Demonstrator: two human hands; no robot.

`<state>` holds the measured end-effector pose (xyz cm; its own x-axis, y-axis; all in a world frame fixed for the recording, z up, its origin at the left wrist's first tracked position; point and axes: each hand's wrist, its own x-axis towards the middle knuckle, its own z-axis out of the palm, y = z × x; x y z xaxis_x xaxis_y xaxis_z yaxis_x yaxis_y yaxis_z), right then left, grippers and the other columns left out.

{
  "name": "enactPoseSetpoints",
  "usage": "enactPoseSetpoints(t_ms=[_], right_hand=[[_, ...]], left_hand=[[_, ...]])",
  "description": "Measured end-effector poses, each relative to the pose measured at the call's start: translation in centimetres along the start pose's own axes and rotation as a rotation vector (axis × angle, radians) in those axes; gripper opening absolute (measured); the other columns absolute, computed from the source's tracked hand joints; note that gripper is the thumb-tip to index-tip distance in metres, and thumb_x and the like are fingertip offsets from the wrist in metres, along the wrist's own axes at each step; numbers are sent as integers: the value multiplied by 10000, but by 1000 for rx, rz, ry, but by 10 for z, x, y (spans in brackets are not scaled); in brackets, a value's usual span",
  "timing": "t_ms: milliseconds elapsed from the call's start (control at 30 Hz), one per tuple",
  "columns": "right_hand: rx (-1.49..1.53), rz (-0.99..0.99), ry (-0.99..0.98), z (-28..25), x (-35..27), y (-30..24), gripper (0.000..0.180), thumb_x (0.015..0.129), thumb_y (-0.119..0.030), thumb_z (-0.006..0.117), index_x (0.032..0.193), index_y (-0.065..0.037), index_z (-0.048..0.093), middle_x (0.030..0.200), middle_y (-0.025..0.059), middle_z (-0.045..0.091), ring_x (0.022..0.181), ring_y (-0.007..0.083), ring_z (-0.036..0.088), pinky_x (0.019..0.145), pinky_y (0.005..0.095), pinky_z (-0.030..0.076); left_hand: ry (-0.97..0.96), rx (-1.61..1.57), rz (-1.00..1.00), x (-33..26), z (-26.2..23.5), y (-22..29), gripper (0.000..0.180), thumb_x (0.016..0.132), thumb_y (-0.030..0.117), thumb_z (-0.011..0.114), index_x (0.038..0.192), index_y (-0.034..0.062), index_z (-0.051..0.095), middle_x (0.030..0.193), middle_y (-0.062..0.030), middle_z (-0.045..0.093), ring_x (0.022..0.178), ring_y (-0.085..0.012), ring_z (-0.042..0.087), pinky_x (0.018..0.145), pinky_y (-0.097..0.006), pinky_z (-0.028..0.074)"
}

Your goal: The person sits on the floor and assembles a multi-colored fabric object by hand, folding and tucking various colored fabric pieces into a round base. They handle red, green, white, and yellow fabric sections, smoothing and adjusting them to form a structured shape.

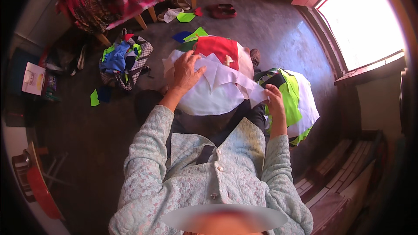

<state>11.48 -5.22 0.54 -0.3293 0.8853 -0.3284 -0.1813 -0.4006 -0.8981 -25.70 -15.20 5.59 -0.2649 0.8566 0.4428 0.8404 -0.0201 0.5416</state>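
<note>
left hand [186, 73] is pressing flat on the white cloth pieces [213, 88] on the lap; right hand [274, 100] is pinching one strip's edge; keeping layers aligned matters here

White fabric pieces [213, 88] heaped on the lap, overlapping, pointed edges; red piece [220, 48] lying behind them

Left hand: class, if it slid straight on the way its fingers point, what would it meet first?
The left hand lies flat on the white cloth pieces, fingers pointing up and away. Straight ahead it would probably meet the red cloth piece first, though depth is unclear.
</note>
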Motion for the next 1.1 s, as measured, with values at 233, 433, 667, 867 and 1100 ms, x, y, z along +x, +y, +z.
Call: enactPoseSetpoints(t_ms=[233,433,667,867,1100], right_hand=[[-57,89,4,-14,-1,-3,216,848,-94,679,1056,-101,624,835,-17,631,682,101,622,586,267,541],[-900,-470,332,7,0,10,424,817,-114,703,1230,-88,607,1288,156,530,1179,304,537,960,355,456],[-1358,-905,76,119,-42,-16,607,812,-333,701,1364,-142,535,1535,180,308,1433,327,266,1146,507,176],[-1441,-869,-157,117,-25,25,604,904,-474,537,1438,-208,447,1557,121,295,1453,294,238,1150,536,143],[-1394,-841,-150,116,-26,26,584,924,-496,503,1439,-228,444,1548,98,314,1459,268,228,1154,540,113]], left_hand=[[-29,197,52,-13,12,-2,503,792,325,724,1207,87,568,1342,-165,499,1303,-340,405,1096,-492,279],[-31,251,74,-15,10,1,515,791,316,715,1220,79,556,1353,-174,494,1304,-344,407,1101,-501,273],[-32,241,100,-14,12,0,512,780,289,719,1215,77,555,1360,-162,497,1308,-340,410,1099,-486,278],[-135,195,87,-8,2,-3,528,787,311,720,1230,67,566,1390,-163,471,1319,-349,401,1086,-500,298],[-230,183,273,-2,23,60,558,904,403,598,1386,142,491,1495,-127,392,1405,-331,319,1128,-530,236]])
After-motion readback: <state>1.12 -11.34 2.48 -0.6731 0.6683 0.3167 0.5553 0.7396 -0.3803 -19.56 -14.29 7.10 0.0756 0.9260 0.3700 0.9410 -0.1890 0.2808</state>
